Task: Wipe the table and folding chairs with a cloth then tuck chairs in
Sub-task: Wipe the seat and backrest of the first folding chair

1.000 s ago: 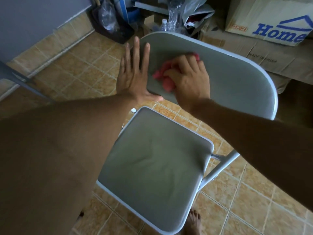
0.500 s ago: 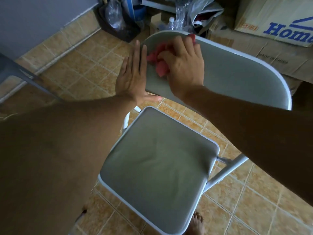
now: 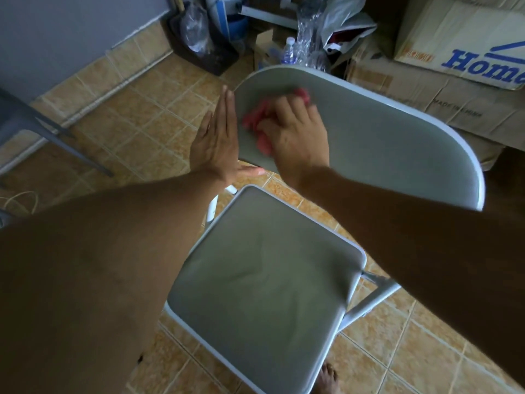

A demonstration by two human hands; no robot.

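Midway, a chair backrest (image 3: pixel 383 143) is wiped, cloth (image 3: pixel 255 120) gripped in right hand (image 3: pixel 295 137), left hand (image 3: pixel 217 143) flat against it; tucking not yet done.

A grey folding chair (image 3: pixel 264 280) stands unfolded in the middle of the frame. Its padded seat (image 3: pixel 255 294), faintly creased, fills the lower centre. Its rounded backrest (image 3: pixel 383 143) slants across the upper right inside a pale metal frame. A pink cloth (image 3: pixel 257 118) lies bunched against the left end of the backrest, upper centre. The right hand (image 3: pixel 295 135) grips it and hides most of it.
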